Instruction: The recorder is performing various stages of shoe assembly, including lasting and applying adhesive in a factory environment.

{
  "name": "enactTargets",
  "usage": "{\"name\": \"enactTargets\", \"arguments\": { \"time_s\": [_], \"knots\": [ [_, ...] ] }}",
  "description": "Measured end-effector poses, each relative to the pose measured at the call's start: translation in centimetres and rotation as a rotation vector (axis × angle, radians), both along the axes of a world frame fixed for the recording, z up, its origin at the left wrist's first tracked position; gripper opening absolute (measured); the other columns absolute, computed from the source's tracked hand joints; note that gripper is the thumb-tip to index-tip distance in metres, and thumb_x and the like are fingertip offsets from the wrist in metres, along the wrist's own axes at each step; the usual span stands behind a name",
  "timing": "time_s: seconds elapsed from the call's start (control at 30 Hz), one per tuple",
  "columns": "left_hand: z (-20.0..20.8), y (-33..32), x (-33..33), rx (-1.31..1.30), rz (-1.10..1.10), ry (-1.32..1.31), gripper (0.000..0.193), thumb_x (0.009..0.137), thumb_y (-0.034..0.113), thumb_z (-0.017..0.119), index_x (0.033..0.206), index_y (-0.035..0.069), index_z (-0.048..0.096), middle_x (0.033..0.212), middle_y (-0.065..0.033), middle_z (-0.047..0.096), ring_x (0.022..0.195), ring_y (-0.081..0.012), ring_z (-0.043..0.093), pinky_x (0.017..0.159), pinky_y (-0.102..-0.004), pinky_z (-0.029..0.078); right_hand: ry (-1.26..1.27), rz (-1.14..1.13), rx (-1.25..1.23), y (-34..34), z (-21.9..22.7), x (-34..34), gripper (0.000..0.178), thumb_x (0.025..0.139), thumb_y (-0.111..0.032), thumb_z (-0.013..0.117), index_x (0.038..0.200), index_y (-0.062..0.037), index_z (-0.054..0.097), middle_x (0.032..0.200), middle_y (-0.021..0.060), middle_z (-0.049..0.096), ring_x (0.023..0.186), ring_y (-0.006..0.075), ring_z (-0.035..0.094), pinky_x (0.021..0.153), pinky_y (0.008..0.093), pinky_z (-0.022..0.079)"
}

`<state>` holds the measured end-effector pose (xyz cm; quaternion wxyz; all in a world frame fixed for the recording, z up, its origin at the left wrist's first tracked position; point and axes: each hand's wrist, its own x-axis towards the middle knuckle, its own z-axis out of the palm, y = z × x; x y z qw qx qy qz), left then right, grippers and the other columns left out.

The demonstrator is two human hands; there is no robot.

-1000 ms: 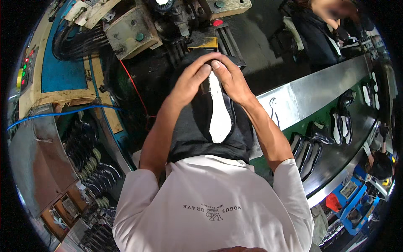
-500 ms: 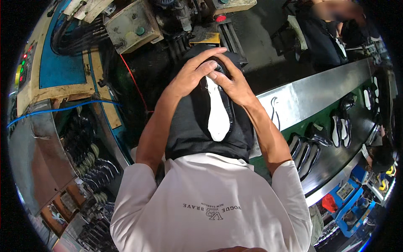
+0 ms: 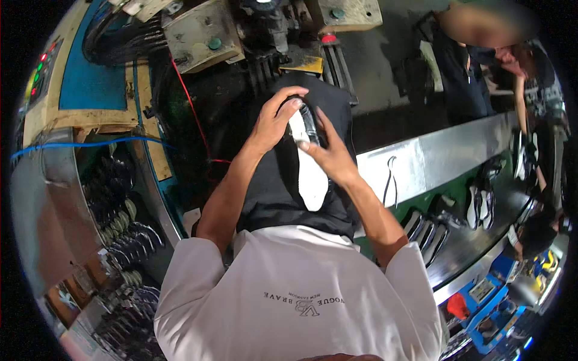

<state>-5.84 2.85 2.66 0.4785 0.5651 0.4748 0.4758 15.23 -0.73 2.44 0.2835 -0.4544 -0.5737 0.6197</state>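
Observation:
A black shoe upper on a last point(image 3: 312, 174), its white insole side facing up, lies lengthwise over my dark-trousered lap. My left hand point(image 3: 274, 123) is wrapped round the far end, with the thumb on the white sole and the fingers over the tip. Along the shoe's right side my right hand point(image 3: 332, 155) grips the middle, thumb pressed on the white sole and fingers against the black side. The shoe's underside is hidden against my lap.
A pair of pincers point(image 3: 391, 180) lies on the metal ledge point(image 3: 415, 157) to my right, beside a conveyor with several black shoes point(image 3: 428, 231). Ahead stands a machine with a grey control box point(image 3: 203, 36). Racked shoes point(image 3: 135, 240) stand at left. Another person point(image 3: 463, 78) works at far right.
My right hand has slid from the shoe's far end toward its middle. My left hand stays at the far end, and the shoe has shifted slightly nearer to me.

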Motion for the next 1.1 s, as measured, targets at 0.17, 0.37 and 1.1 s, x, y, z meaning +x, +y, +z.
{"name": "enactTargets", "arguments": {
  "time_s": [0.17, 0.37, 1.1],
  "knots": [
    [-2.5, -0.8, -3.5, -0.233, 0.335, -0.134, 0.028, 0.111, 0.017, 0.059, 0.133, 0.004, 0.071, 0.121, -0.0026, 0.068, 0.109, -0.0128, 0.058, 0.102, -0.0291, 0.046, -0.551, 0.28, 0.611, -5.7, 5.4, -0.3, 0.1, 0.08, -0.037, 0.094, 0.166, -0.0226, 0.045, 0.171, 0.0377, 0.021, 0.145, 0.0564, 0.043, 0.119, 0.0541, 0.045],
    [-5.6, -0.2, -6.9, -0.61, 0.404, -0.439, 0.038, 0.114, 0.034, 0.059, 0.142, 0.01, 0.069, 0.134, -0.0077, 0.067, 0.122, -0.0201, 0.059, 0.111, -0.0344, 0.043, -0.614, 0.419, 0.604, -3.6, 4.9, -2.1, 0.062, 0.088, -0.035, 0.082, 0.148, -0.0324, 0.068, 0.171, 0.0374, 0.021, 0.112, 0.0507, 0.058, 0.093, 0.0553, 0.062],
    [12.1, 20.1, -15.0, -0.036, 0.051, -0.633, 0.078, 0.11, 0.024, 0.062, 0.174, 0.009, 0.021, 0.159, -0.0167, 0.053, 0.138, -0.0265, 0.06, 0.114, -0.0422, 0.052, -0.714, -0.084, 1.146, 25.0, 18.8, -9.0, 0.06, 0.087, -0.032, 0.084, 0.146, -0.0259, 0.072, 0.167, 0.0418, 0.027, 0.146, 0.0591, 0.044, 0.122, 0.0568, 0.041]
  ]
}}
